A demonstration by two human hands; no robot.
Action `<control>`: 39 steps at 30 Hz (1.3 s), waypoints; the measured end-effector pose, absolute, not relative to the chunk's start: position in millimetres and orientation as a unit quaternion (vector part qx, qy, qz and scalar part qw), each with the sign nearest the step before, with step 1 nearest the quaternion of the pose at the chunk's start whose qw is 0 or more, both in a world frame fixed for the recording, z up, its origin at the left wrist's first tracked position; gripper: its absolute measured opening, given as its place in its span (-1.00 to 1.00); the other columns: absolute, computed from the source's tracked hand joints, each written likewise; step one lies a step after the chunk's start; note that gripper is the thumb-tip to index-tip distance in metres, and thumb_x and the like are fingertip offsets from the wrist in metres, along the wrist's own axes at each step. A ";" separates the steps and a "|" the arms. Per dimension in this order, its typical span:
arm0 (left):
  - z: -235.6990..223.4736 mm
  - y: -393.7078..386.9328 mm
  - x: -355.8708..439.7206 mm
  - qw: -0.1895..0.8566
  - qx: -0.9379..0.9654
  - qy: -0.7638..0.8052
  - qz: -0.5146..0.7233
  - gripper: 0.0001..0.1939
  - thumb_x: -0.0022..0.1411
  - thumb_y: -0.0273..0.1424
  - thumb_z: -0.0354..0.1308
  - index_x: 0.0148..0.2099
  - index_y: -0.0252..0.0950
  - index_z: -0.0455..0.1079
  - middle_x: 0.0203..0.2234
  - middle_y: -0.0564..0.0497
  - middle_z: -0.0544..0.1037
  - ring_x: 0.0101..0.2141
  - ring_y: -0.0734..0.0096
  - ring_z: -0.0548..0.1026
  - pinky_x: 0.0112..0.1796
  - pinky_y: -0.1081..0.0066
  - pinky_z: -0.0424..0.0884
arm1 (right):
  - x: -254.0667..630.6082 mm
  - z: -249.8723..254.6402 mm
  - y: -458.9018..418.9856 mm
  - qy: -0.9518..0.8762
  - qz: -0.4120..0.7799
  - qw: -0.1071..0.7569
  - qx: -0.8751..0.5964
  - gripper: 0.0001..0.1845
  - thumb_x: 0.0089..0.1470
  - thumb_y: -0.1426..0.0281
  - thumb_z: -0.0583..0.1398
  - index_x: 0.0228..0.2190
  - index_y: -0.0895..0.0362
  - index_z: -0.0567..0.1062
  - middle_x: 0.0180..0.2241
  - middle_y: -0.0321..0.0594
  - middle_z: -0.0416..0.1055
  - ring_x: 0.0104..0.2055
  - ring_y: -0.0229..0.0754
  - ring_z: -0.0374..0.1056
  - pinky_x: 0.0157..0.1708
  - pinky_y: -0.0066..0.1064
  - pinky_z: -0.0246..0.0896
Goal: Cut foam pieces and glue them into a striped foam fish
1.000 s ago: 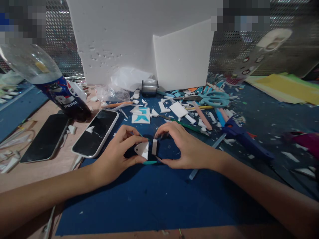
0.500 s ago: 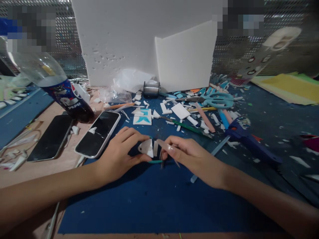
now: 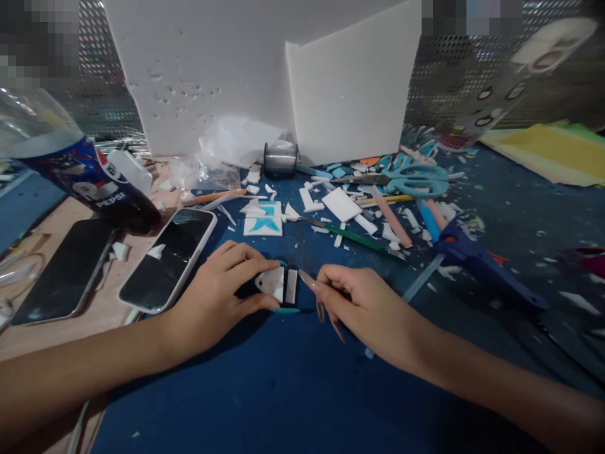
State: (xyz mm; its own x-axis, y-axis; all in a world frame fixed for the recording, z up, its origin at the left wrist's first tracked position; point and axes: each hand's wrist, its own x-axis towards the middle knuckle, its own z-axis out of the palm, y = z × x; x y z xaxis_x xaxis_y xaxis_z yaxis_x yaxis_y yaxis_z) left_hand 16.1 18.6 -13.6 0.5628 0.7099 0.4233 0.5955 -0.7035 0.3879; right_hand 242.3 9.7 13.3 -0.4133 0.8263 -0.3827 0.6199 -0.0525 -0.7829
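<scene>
My left hand (image 3: 208, 296) is closed, thumb and fingers pinching a small white foam piece shaped like a fish head (image 3: 271, 284), with a dark dot near its pointed left end. Teal slivers (image 3: 286, 310) show at its lower and upper edges. Just right of it, across a narrow gap, lies a short white foam strip (image 3: 292, 286). My right hand (image 3: 359, 299) is beside the strip, fingers curled in and thumb against them, long nails pointing toward it. Nothing shows in its grasp.
Behind lie a white tile with blue shapes (image 3: 263, 218), a green-handled craft knife (image 3: 359, 239), light-blue scissors (image 3: 416, 181), a wire spool (image 3: 280, 160) and foam scraps. A blue glue gun (image 3: 486, 271) is right; phones (image 3: 167, 261) and a Pepsi bottle (image 3: 104, 183) are left.
My right hand has drawn back from the strip to the right, and its fingers have curled in. The strip stays beside the fish piece, which my left hand still holds. The view has shifted slightly.
</scene>
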 end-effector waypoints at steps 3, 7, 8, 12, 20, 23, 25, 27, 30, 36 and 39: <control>-14.6 19.9 16.0 0.079 0.878 0.374 0.288 -0.67 0.16 -0.23 0.22 -0.07 -0.31 0.41 -0.26 -0.09 0.47 -0.23 0.23 0.38 -0.23 0.23 0.39 | 240.3 13.3 9.1 -0.698 0.473 0.077 -0.532 -0.57 0.23 0.14 -0.06 -0.56 0.10 0.29 -0.72 -0.33 0.26 -0.72 -0.35 0.15 -0.67 -0.48 0.11; -16.0 21.0 16.1 0.080 0.883 0.372 0.274 -0.65 0.09 -0.29 0.28 -0.09 -0.36 0.45 -0.18 -0.15 0.49 -0.14 0.14 0.37 -0.14 0.12 0.39 | 238.1 11.6 8.2 -0.719 0.434 0.073 -0.537 -0.59 0.24 0.20 -0.07 -0.58 0.09 0.26 -0.72 -0.33 0.24 -0.74 -0.34 0.12 -0.72 -0.47 0.01; -16.1 21.3 16.2 0.082 0.884 0.371 0.273 -0.65 0.08 -0.30 0.29 -0.10 -0.38 0.46 -0.17 -0.16 0.50 -0.12 0.13 0.37 -0.12 0.10 0.39 | 237.7 11.0 8.1 -0.724 0.425 0.075 -0.538 -0.60 0.23 0.21 -0.06 -0.58 0.09 0.25 -0.73 -0.33 0.23 -0.74 -0.34 0.10 -0.72 -0.47 -0.03; -16.5 23.0 16.6 0.085 0.887 0.364 0.272 -0.64 0.06 -0.32 0.30 -0.10 -0.40 0.48 -0.11 -0.18 0.53 -0.07 0.08 0.38 -0.10 0.06 0.40 | 236.2 9.3 8.7 -0.726 0.420 0.080 -0.539 -0.61 0.22 0.22 -0.04 -0.59 0.09 0.24 -0.74 -0.34 0.21 -0.75 -0.35 0.10 -0.72 -0.47 -0.07; -19.6 22.7 16.3 0.073 0.891 0.364 0.261 -0.62 0.02 -0.38 0.34 -0.09 -0.39 0.49 -0.15 -0.12 0.58 -0.03 -0.05 0.41 -0.09 -0.07 0.43 | 235.4 10.1 8.8 -0.729 0.410 0.081 -0.541 -0.61 0.22 0.24 -0.04 -0.60 0.10 0.23 -0.75 -0.37 0.19 -0.75 -0.37 0.08 -0.73 -0.50 -0.09; -20.0 22.0 16.5 0.068 0.893 0.362 0.261 -0.63 0.03 -0.43 0.34 -0.07 -0.40 0.48 -0.14 -0.12 0.58 -0.01 -0.06 0.41 -0.07 -0.08 0.42 | 234.8 10.6 8.0 -0.734 0.401 0.074 -0.543 -0.63 0.22 0.29 -0.04 -0.60 0.10 0.22 -0.76 -0.40 0.14 -0.76 -0.38 0.05 -0.73 -0.51 -0.14; -20.1 21.8 16.6 0.071 0.892 0.362 0.260 -0.64 0.04 -0.44 0.33 -0.07 -0.40 0.48 -0.14 -0.12 0.58 -0.02 -0.06 0.42 -0.07 -0.08 0.42 | 234.4 10.9 7.9 -0.735 0.400 0.075 -0.542 -0.64 0.22 0.32 -0.04 -0.60 0.10 0.22 -0.77 -0.41 0.12 -0.76 -0.39 0.04 -0.73 -0.52 -0.14; -20.5 22.0 16.6 0.070 0.892 0.364 0.261 -0.64 0.06 -0.44 0.32 -0.07 -0.40 0.48 -0.14 -0.12 0.58 -0.02 -0.06 0.43 -0.07 -0.08 0.43 | 234.4 10.7 8.1 -0.737 0.402 0.076 -0.539 -0.64 0.23 0.31 -0.05 -0.59 0.10 0.22 -0.76 -0.41 0.12 -0.76 -0.39 0.04 -0.73 -0.52 -0.14; -21.4 22.2 16.3 0.073 0.890 0.369 0.258 -0.66 0.07 -0.43 0.31 -0.06 -0.38 0.48 -0.13 -0.11 0.58 -0.02 -0.07 0.42 -0.08 -0.07 0.43 | 234.8 9.7 8.6 -0.735 0.398 0.074 -0.543 -0.65 0.23 0.30 -0.05 -0.58 0.10 0.22 -0.76 -0.41 0.11 -0.77 -0.38 0.03 -0.74 -0.51 -0.17; -22.0 21.3 15.3 0.065 0.890 0.371 0.256 -0.73 0.11 -0.41 0.28 -0.09 -0.33 0.50 -0.15 -0.09 0.59 0.00 -0.04 0.43 -0.08 -0.06 0.44 | 233.7 8.9 8.2 -0.738 0.379 0.073 -0.553 -0.65 0.22 0.32 -0.03 -0.60 0.09 0.20 -0.77 -0.41 0.10 -0.77 -0.38 0.01 -0.74 -0.49 -0.22; -21.8 20.8 15.3 0.053 0.891 0.373 0.254 -0.75 0.16 -0.37 0.24 -0.10 -0.32 0.50 -0.14 -0.07 0.58 0.00 -0.07 0.43 -0.09 -0.08 0.44 | 232.8 8.5 6.8 -0.747 0.355 0.078 -0.557 -0.66 0.21 0.34 -0.03 -0.60 0.09 0.19 -0.76 -0.41 0.10 -0.77 -0.38 0.00 -0.73 -0.48 -0.24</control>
State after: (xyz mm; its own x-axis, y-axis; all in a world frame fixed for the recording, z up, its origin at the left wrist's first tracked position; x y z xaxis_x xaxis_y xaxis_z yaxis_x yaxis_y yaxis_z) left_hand 15.3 20.8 -21.8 0.5931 0.6911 0.4131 0.6372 -0.7165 0.2837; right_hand 232.8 6.8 8.5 -0.3683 0.8866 -0.2798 0.7762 0.1276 -0.6174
